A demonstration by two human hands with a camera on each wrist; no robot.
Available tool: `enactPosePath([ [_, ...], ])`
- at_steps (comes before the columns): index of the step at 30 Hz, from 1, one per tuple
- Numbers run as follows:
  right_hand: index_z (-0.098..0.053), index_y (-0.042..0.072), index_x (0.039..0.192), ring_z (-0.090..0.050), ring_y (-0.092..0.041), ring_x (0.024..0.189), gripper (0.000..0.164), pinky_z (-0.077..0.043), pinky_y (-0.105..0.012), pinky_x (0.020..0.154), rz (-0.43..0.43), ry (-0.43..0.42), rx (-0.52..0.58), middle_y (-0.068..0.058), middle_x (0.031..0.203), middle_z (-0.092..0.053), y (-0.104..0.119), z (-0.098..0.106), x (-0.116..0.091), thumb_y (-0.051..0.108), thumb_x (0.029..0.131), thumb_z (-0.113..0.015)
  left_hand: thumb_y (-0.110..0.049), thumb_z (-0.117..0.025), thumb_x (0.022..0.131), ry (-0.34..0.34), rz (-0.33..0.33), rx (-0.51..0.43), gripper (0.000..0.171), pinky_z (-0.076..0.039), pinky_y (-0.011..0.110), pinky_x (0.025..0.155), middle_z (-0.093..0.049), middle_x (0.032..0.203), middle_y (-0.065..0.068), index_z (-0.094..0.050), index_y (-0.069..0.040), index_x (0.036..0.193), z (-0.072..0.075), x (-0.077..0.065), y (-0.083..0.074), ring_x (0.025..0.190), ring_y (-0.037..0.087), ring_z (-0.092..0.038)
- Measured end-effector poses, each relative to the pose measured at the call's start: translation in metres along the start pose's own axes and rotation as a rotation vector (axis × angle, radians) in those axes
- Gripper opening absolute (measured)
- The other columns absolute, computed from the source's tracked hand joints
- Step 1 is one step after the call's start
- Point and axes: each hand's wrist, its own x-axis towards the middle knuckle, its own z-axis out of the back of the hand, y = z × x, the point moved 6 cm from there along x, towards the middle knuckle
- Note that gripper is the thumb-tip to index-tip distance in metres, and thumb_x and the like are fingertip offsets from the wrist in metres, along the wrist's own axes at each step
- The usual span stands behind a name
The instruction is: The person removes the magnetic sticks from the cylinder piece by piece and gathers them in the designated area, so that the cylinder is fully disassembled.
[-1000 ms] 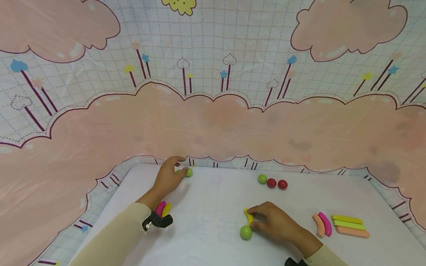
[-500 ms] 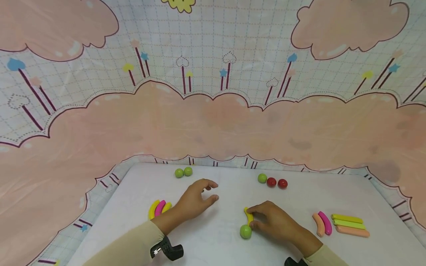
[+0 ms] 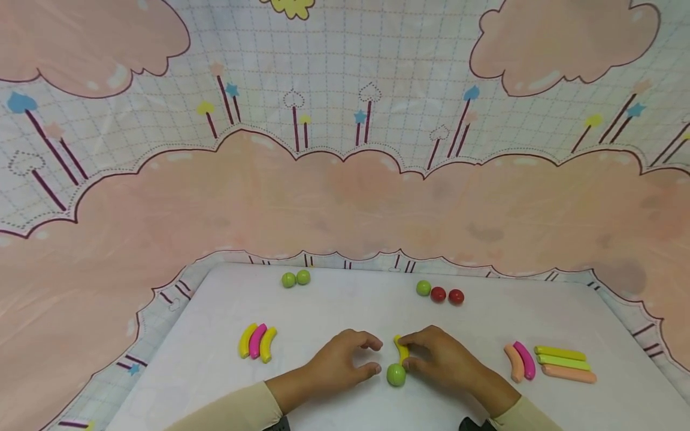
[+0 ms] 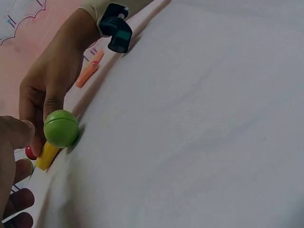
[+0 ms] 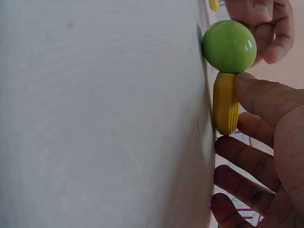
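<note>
A small yellow banana-shaped piece [image 3: 402, 352] lies on the white table, with a glossy green ball [image 3: 396, 375] touching its near end. My right hand [image 3: 450, 363] pinches the yellow piece from the right between thumb and index finger; the right wrist view shows the thumb near the ball's end of the yellow piece [image 5: 225, 104]. To the left of both, my left hand [image 3: 345, 362] hovers with thumb and fingers spread apart, nothing between them. In the left wrist view the green ball [image 4: 61, 129] stands clear of the left thumb.
Two green balls [image 3: 296, 278] sit at the back left. A green and two red balls [image 3: 438, 294] line up at the back. Yellow and pink curved pieces [image 3: 257, 342] lie left. Orange and pink curved pieces [image 3: 520, 361] and three straight sticks [image 3: 564, 363] lie right.
My left hand has moved away from the two green balls at the back left, rightward and nearer, to beside the yellow piece and green ball. My right hand keeps its place.
</note>
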Motion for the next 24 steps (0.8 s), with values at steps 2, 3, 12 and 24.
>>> enactPosePath([
  [2,-0.074,0.019,0.125,-0.061,-0.016,0.108,0.042,-0.052,-0.046,0.097,0.008,-0.002,-0.007,0.01,0.117,-0.069,0.0,0.0,-0.001,0.042,0.09,-0.078,-0.03,-0.076,0.095,0.006,-0.016,0.008,0.033,-0.049,0.031,0.098,-0.064,0.118,-0.015,-0.068,-0.017,0.124,-0.005,-0.001,-0.002,0.112,0.007,-0.057],
  [3,-0.074,0.019,0.124,-0.061,-0.016,0.108,0.041,-0.052,-0.046,0.096,0.012,-0.003,-0.01,0.009,0.116,-0.069,0.0,0.0,-0.001,0.042,0.09,-0.078,-0.03,-0.076,0.094,0.009,-0.021,0.017,0.033,-0.049,0.03,0.098,-0.064,0.118,-0.016,-0.068,-0.017,0.124,-0.007,-0.001,-0.003,0.112,0.006,-0.057],
  [12,-0.075,0.017,0.122,-0.062,-0.017,0.107,0.039,-0.053,-0.045,0.095,0.044,-0.017,-0.03,0.006,0.115,-0.07,0.003,0.001,-0.003,0.038,0.09,-0.079,-0.03,-0.079,0.092,0.018,-0.052,0.05,0.037,-0.047,0.029,0.102,-0.064,0.121,-0.017,-0.068,-0.017,0.126,-0.021,0.0,-0.012,0.115,0.005,-0.055],
  [24,-0.076,0.018,0.122,-0.061,-0.013,0.106,0.038,-0.053,-0.043,0.095,0.066,-0.035,-0.024,0.01,0.113,-0.07,0.005,0.002,-0.005,0.038,0.09,-0.079,-0.039,-0.084,0.086,0.029,-0.06,0.17,0.039,-0.048,0.029,0.094,-0.064,0.113,-0.022,-0.072,-0.026,0.12,-0.028,0.002,-0.018,0.108,0.004,-0.052],
])
